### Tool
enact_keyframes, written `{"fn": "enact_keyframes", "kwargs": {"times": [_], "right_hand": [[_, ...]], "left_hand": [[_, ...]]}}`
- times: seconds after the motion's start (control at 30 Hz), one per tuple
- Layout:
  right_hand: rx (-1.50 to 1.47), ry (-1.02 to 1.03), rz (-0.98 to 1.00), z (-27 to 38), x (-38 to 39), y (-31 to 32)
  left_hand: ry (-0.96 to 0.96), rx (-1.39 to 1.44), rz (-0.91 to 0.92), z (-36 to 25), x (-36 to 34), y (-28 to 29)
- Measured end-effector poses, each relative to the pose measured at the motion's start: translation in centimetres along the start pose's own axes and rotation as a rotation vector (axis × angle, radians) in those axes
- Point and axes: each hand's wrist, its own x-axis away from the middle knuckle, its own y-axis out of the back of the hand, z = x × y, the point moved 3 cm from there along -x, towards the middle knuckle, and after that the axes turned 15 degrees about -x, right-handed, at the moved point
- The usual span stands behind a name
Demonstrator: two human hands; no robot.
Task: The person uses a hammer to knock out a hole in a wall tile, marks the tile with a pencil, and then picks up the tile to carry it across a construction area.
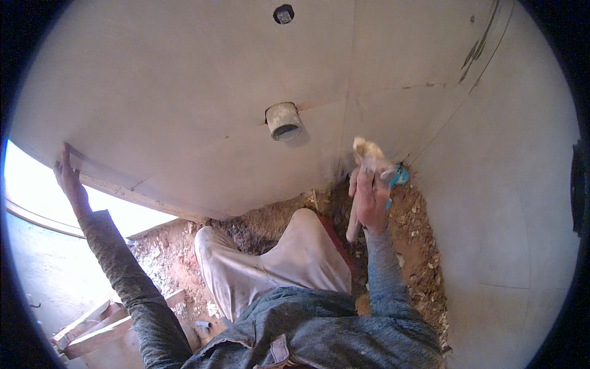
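Observation:
My left hand point(72, 183) reaches to the left edge of the pale tiled wall point(184, 111), its fingers stretched out against the corner by a bright opening. My right hand point(371, 195) is closed around a tool with a pale wooden-looking handle point(353, 226). The handle sticks out below the fist; a yellowish end point(365, 147) shows above it, blurred, so its exact kind is unclear. This hand is near the wall's lower right corner. Just behind it, partly hidden, is a bright blue object point(401, 174).
A round pipe stub point(284, 122) juts from the wall, below a small dark hole point(283, 14). Another pale wall point(504, 215) rises at the right. Reddish soil with rubble point(418, 246) lies around my knees. Wooden pieces point(92, 329) lie at the lower left.

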Motion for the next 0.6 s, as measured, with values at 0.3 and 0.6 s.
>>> {"fn": "enact_keyframes", "kwargs": {"times": [0.3, 0.6], "right_hand": [[-0.131, 0.263, 0.070, 8.3, -12.3, -5.5], [0.009, 0.340, 0.061, 10.8, -15.1, -8.1]], "left_hand": [[-0.009, 0.129, -0.012, -1.3, 1.0, -0.8], [-0.041, 0.149, -0.138, -1.8, 2.0, -1.1]]}}
